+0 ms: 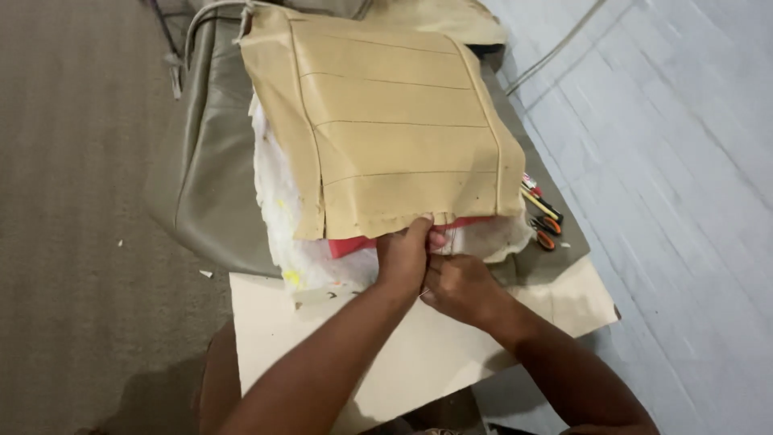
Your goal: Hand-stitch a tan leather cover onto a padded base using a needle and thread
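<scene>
a view from above, looking down at two bare hands working on a seat cushion on a low table.

at far left is grey-brown carpet (pixel 72 201). next comes a loose sheet of grey-green leather (pixel 205 177), draped under and behind the cushion. the seat cushion (pixel 282 234) itself sits at centre, white foam showing along its left and near sides, with a patch of red (pixel 350 245) peeping out at the near edge. a tan stitched cover (pixel 386 121) lies over the top of it, its seams running side to side, its long sides running away from the person. the cover's near hem is the edge closest to the hands.

the left hand (pixel 405 256) reaches straight forward, its fingers curled and pinching that near hem just right of centre. the right hand (pixel 460 288) sits just behind and to the right, touching the left hand, fingers closed together; what it pinches, if anything, is hidden by the left hand. the cover lies directly ahead of both hands, and the left is nearer to it.

beneath the forearms is a pale board (pixel 435 354) forming the table top. to the right of the cushion, a few tools with orange and red handles (pixel 543 221) lie near its corner, apart from the hands. beyond them is pale blue-grey floor (pixel 684 201). nothing stands between the hands and the hem.
</scene>
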